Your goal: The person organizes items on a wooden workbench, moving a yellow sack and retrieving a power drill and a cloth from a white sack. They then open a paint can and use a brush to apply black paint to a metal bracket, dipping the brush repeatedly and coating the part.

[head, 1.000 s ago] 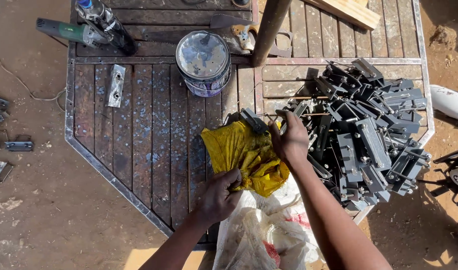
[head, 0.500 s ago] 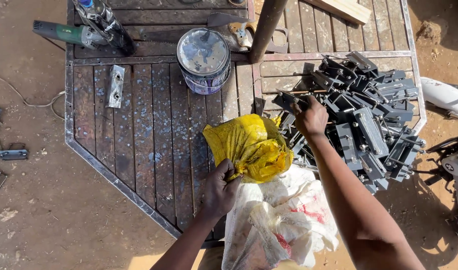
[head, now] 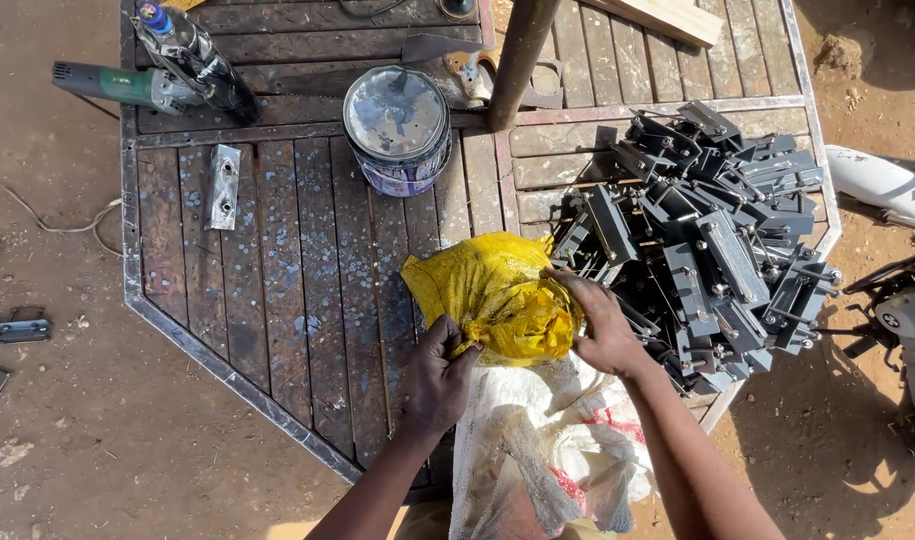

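A crumpled yellow woven sack [head: 492, 295] lies on the wooden-slat table [head: 297, 290], near the middle of its near edge, bunched into a heap. The left hand [head: 437, 375] grips the sack's lower left edge, fingers curled and thumb pinching a fold of the yellow cloth. The right hand [head: 602, 325] presses on the sack's right side, fingers bent and closed over the fabric at the point where it meets the metal parts.

Just below the sack, hanging over the table's near edge, sits a dirty white sack [head: 542, 450] with red markings, touching the yellow one. Just to the right, a large heap of black metal brackets [head: 707, 240] crowds the table's right side and reaches its right edge; the nearest pieces touch the yellow sack and the right hand. Behind the sack stands a closed paint can [head: 397, 125] with a smeared lid, and beside it a rusty vertical pole [head: 517, 60] rises from the table. At the far left corner lie a green power tool [head: 117, 85] and a dark tool [head: 202, 65] beside it. A small grey metal plate [head: 222, 185] rests near the left edge, well apart from the hands.
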